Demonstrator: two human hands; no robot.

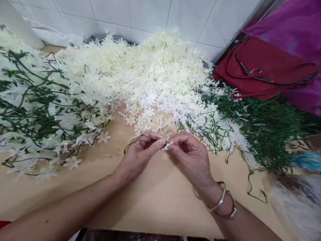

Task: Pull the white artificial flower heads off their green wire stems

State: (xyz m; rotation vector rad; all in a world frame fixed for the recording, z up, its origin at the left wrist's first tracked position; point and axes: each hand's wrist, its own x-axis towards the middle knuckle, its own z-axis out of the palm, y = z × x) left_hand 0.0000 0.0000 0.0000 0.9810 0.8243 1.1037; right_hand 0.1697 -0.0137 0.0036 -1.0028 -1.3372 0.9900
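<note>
My left hand (140, 155) pinches a thin green stem (130, 143) between thumb and forefinger; its loose end curves out to the left over the knuckles. A small white flower (166, 146) sits between the fingertips of both hands. From the other side, my right hand (192, 155) pinches that flower, its thumb and forefinger closed. The two hands nearly touch at the tips, above the tan table (150, 201). Just beyond them lie loose white blossoms (130, 120) and thin white stalks.
A large heap of white flowers (150, 70) spreads along the tiled wall (150, 13). Flowered green stems (37, 100) lie left, bare green stems (271, 127) right. A red bag (265, 67) sits back right, and clear plastic (298, 201) lies front right.
</note>
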